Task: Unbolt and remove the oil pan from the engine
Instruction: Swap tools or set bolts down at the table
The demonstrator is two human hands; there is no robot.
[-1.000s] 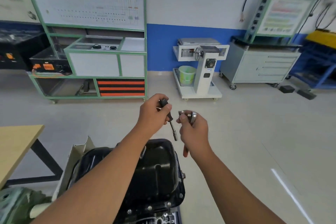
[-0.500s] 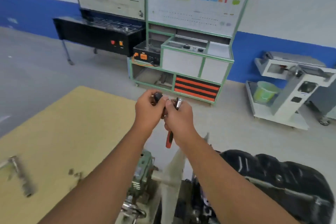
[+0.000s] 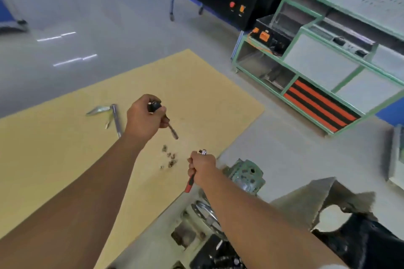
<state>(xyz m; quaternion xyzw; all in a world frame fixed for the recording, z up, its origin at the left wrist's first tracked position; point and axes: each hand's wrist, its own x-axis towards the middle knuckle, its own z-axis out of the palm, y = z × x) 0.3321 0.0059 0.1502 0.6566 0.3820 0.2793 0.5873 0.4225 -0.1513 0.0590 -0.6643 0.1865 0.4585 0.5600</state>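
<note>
I saw the black oil pan [image 3: 367, 240] at lower right, on the engine [image 3: 218, 244] beside the counter [image 3: 65, 159]. My left hand [image 3: 143, 119] gripped a black-handled socket driver [image 3: 162, 119] over the counter; my right hand [image 3: 202, 167] gripped a ratchet [image 3: 193, 173] with a red handle. Loose bolts [image 3: 169, 157] lay on the counter between the hands, and a metal bar wrench [image 3: 115, 119] lay further left. A green-framed cabinet [image 3: 317, 85] stood on the floor behind

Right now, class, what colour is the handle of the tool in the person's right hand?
Red and black, on the ratchet handle below the right hand; head view.
</note>
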